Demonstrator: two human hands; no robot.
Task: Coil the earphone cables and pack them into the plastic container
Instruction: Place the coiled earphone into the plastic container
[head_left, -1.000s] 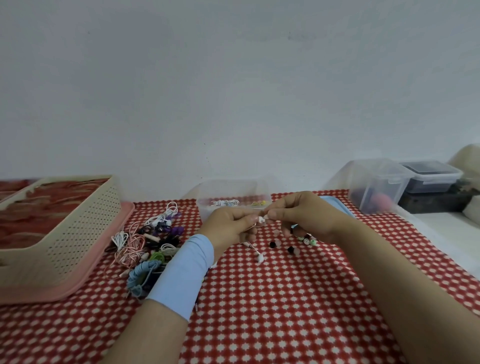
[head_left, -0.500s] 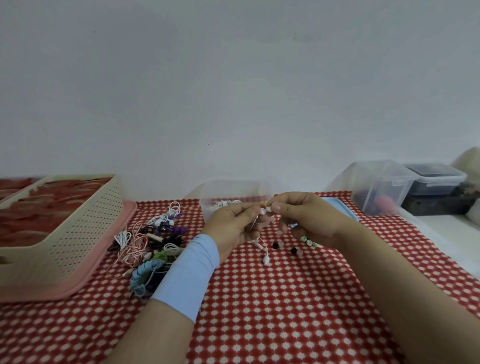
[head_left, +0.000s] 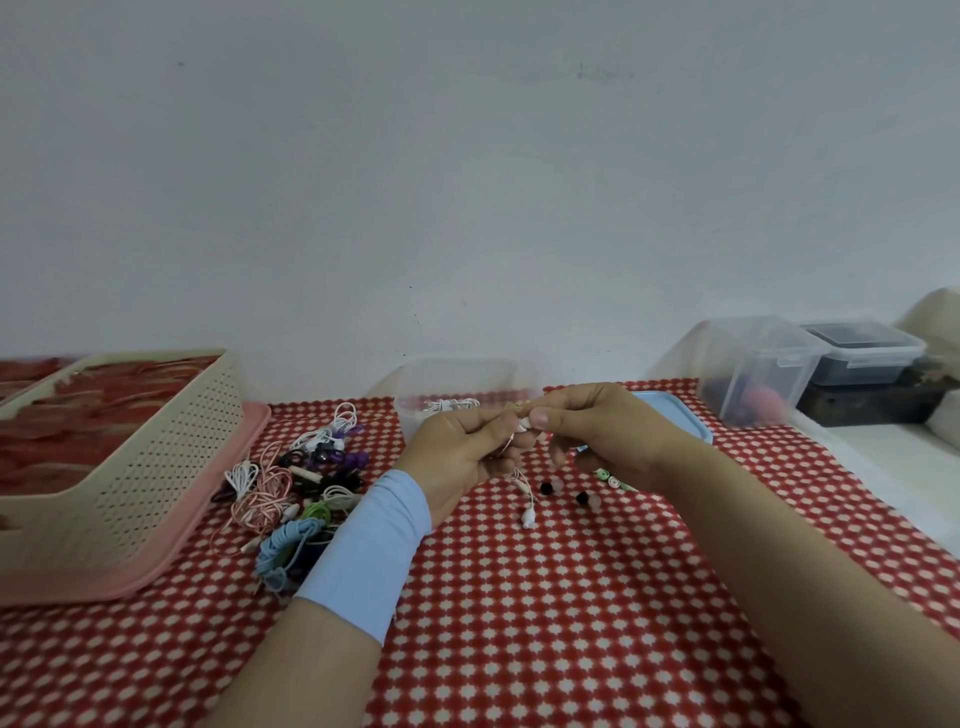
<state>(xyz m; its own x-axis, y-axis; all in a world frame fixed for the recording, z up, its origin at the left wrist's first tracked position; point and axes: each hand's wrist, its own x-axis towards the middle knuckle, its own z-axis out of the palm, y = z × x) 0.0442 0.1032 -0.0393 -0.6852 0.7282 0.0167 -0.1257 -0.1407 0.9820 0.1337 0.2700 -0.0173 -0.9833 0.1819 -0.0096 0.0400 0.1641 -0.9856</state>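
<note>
Red-and-white dotted tablecloth (head_left: 545, 597), cream perforated basket (head_left: 171, 467), pink tray (head_left: 208, 519), blue lid (head_left: 675, 415).

Most of the white earphone cable (head_left: 525, 491) is buried in the fingers where the left hand (head_left: 457, 449) and right hand (head_left: 605, 431) pinch it. The blue lid (head_left: 675, 418) sits mostly behind the right hand. The basket (head_left: 171, 467) runs off the left edge. The stuff in the clear box (head_left: 753, 374) at far right is just a pink blur.

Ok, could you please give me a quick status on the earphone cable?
Left hand and right hand both pinch the white earphone cable, one earbud dangling. Clear container just behind, one white coil inside. Nothing seen blocking the way.
</note>
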